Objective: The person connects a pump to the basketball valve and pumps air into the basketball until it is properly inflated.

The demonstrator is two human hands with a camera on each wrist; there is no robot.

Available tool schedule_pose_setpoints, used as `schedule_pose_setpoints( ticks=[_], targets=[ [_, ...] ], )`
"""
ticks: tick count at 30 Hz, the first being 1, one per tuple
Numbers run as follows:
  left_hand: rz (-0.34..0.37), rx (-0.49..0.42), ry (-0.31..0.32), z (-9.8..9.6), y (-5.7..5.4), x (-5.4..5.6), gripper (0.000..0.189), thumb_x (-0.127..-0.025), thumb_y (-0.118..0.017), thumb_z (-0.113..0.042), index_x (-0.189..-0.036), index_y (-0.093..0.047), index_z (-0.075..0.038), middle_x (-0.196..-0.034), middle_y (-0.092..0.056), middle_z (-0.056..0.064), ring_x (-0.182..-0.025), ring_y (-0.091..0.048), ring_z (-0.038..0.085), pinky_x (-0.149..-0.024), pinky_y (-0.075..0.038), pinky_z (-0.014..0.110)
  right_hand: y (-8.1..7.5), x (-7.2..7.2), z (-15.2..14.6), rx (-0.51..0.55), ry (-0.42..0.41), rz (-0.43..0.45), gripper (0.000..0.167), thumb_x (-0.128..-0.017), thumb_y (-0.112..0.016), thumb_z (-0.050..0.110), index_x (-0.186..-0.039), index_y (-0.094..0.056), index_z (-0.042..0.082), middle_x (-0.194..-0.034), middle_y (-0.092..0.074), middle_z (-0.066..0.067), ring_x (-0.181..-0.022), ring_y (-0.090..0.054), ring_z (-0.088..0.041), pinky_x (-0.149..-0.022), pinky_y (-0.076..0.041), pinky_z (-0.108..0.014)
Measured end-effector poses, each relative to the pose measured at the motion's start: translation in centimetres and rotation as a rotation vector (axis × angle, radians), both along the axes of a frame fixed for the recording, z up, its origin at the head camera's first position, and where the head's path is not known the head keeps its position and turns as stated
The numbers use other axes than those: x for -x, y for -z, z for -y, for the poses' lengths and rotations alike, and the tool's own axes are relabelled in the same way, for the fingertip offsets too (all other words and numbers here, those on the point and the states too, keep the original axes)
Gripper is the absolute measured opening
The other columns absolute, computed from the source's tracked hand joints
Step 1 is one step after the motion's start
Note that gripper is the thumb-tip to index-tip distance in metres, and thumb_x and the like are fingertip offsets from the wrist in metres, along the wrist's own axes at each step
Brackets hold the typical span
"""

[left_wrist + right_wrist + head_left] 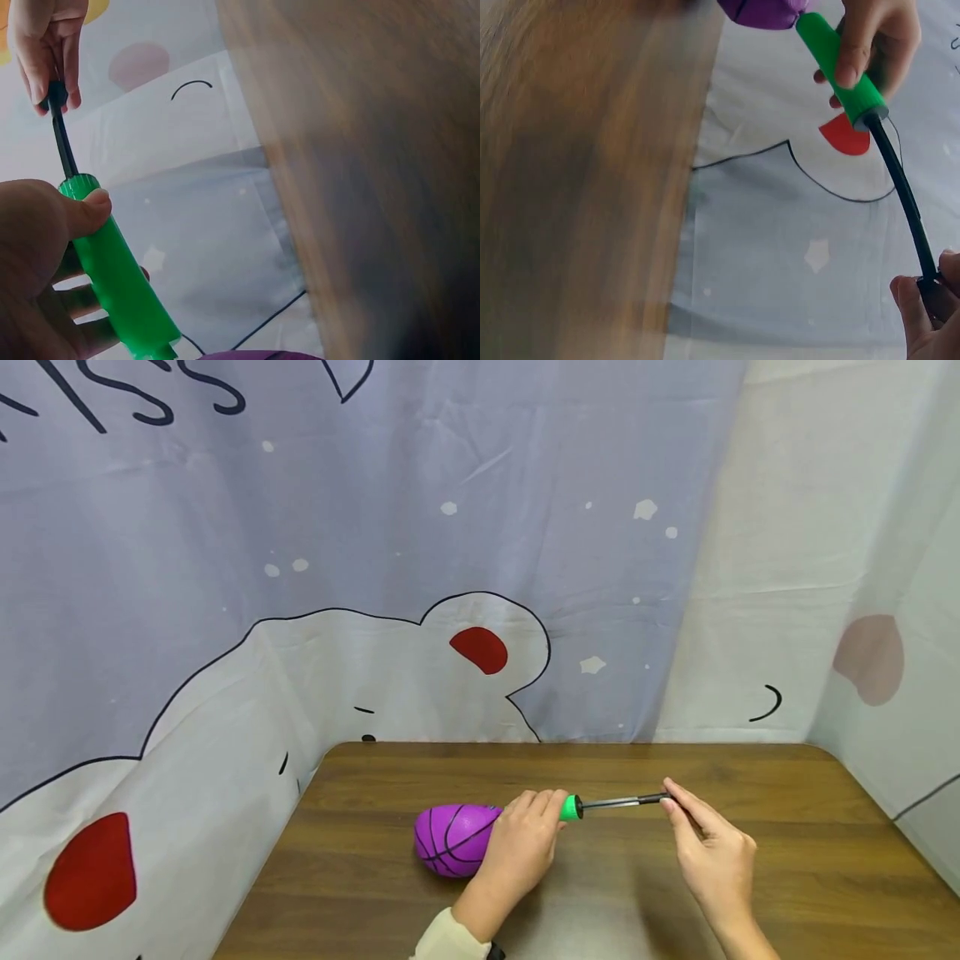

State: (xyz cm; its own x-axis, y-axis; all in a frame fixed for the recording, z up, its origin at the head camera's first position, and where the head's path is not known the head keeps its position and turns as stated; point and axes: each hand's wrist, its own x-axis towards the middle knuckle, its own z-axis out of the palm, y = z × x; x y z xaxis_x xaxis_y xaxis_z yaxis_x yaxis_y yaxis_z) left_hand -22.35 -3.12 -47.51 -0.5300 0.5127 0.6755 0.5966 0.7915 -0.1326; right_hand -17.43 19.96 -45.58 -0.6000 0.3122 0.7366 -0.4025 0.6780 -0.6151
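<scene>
My left hand (522, 837) grips the green barrel of a hand pump (570, 807), its fingers wrapped around it. The pump's rod is drawn out to the right, and my right hand (716, 856) pinches the black handle at its end. A purple ball (454, 837) with black lines sits at the pump's other end, looking squashed and elongated. In the right wrist view the ball (763, 10) meets the tip of the green barrel (841, 71). The left wrist view shows the barrel (124, 281) up close, with only the ball's top edge showing.
A brown wooden table (360, 910) lies under the hands. Behind it and at both sides hangs a printed curtain (337, 527) with white bear shapes, stars and red patches; it meets the table's back edge.
</scene>
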Motion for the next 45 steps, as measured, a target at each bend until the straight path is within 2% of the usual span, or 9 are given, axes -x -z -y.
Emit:
schedule_pose_setpoints(
  ticks=[4, 9, 15, 20, 25, 30, 35, 40, 45],
  targets=[
    [-0.046, 0.023, -0.001, -0.3, 0.1, -0.1, 0.043, -0.083, -0.082, -0.027, -0.119, -0.066, -0.01, -0.107, -0.071, -0.002, -0.089, -0.065, 0.014, -0.084, -0.058, 0.026, 0.7, 0.3, 1.5, 0.008, -0.022, -0.047, 0.029, -0.083, -0.079, -0.002, -0.111, -0.079, 0.007, -0.106, -0.076, -0.012, -0.098, -0.058, 0.022, -0.078, -0.046, 0.001],
    [-0.066, 0.022, 0.02, -0.6, 0.2, -0.3, 0.041, -0.084, -0.08, -0.026, -0.118, -0.068, -0.009, -0.105, -0.071, -0.001, -0.089, -0.064, 0.015, -0.083, -0.057, 0.027, 1.7, 0.8, 3.9, -0.024, -0.058, -0.145, 0.031, -0.078, -0.08, -0.008, -0.107, -0.079, 0.003, -0.101, -0.077, -0.014, -0.1, -0.06, 0.018, -0.081, -0.047, -0.001],
    [-0.072, 0.037, 0.036, -0.7, 0.3, -0.3, 0.038, -0.085, -0.079, -0.027, -0.116, -0.068, -0.009, -0.102, -0.07, -0.003, -0.086, -0.064, 0.014, -0.081, -0.057, 0.027, 2.7, 1.0, 5.5, -0.048, -0.138, -0.11, 0.032, -0.075, -0.083, -0.007, -0.106, -0.078, 0.001, -0.101, -0.077, -0.013, -0.097, -0.062, 0.009, -0.078, -0.05, -0.004],
    [-0.043, 0.038, 0.066, -0.6, 0.3, -0.3, 0.04, -0.085, -0.08, -0.028, -0.117, -0.065, -0.012, -0.104, -0.07, -0.005, -0.087, -0.064, 0.013, -0.081, -0.057, 0.027, 2.8, 1.1, 4.9, -0.064, -0.16, -0.129, 0.034, -0.071, -0.084, -0.009, -0.103, -0.079, 0.0, -0.098, -0.077, -0.015, -0.097, -0.063, 0.007, -0.079, -0.05, -0.004],
    [-0.006, 0.035, 0.052, -0.5, 0.2, -0.2, 0.042, -0.085, -0.08, -0.029, -0.119, -0.061, -0.013, -0.105, -0.069, -0.005, -0.09, -0.064, 0.012, -0.083, -0.057, 0.025, 1.9, 0.9, 3.5, -0.079, -0.128, -0.121, 0.033, -0.073, -0.084, -0.008, -0.104, -0.079, 0.001, -0.099, -0.077, -0.014, -0.1, -0.06, 0.013, -0.081, -0.048, -0.002],
    [0.02, 0.029, 0.041, -0.3, 0.0, -0.2, 0.04, -0.087, -0.078, -0.028, -0.12, -0.06, -0.013, -0.105, -0.069, -0.004, -0.092, -0.065, 0.013, -0.087, -0.057, 0.025, 0.8, 0.5, 1.8, -0.079, -0.058, -0.141, 0.033, -0.076, -0.082, -0.007, -0.106, -0.079, 0.005, -0.1, -0.077, -0.013, -0.102, -0.058, 0.019, -0.081, -0.045, 0.001],
    [0.038, 0.023, 0.04, 0.0, -0.1, -0.1, 0.038, -0.089, -0.076, -0.027, -0.121, -0.06, -0.013, -0.107, -0.069, -0.004, -0.094, -0.065, 0.013, -0.088, -0.057, 0.026, 0.1, 0.1, 0.2, -0.057, -0.015, -0.136, 0.032, -0.078, -0.08, -0.007, -0.108, -0.079, 0.005, -0.099, -0.076, -0.016, -0.098, -0.058, 0.022, -0.078, -0.044, 0.003],
    [0.041, 0.02, 0.036, 0.2, -0.2, -0.1, 0.038, -0.09, -0.076, -0.026, -0.121, -0.06, -0.013, -0.107, -0.069, -0.004, -0.093, -0.065, 0.013, -0.087, -0.057, 0.026, -0.3, -0.2, -0.6, -0.051, 0.008, -0.078, 0.029, -0.082, -0.08, -0.002, -0.109, -0.079, 0.006, -0.102, -0.076, -0.015, -0.097, -0.056, 0.025, -0.078, -0.043, 0.003],
    [0.001, 0.005, 0.051, 0.0, 0.0, 0.0, 0.039, -0.087, -0.079, -0.025, -0.119, -0.062, -0.011, -0.105, -0.07, -0.003, -0.091, -0.065, 0.013, -0.082, -0.058, 0.025, -0.1, -0.2, 0.3, -0.029, 0.009, -0.029, 0.028, -0.083, -0.08, 0.001, -0.11, -0.079, 0.008, -0.103, -0.077, -0.011, -0.096, -0.055, 0.026, -0.075, -0.044, 0.003]
  ],
)
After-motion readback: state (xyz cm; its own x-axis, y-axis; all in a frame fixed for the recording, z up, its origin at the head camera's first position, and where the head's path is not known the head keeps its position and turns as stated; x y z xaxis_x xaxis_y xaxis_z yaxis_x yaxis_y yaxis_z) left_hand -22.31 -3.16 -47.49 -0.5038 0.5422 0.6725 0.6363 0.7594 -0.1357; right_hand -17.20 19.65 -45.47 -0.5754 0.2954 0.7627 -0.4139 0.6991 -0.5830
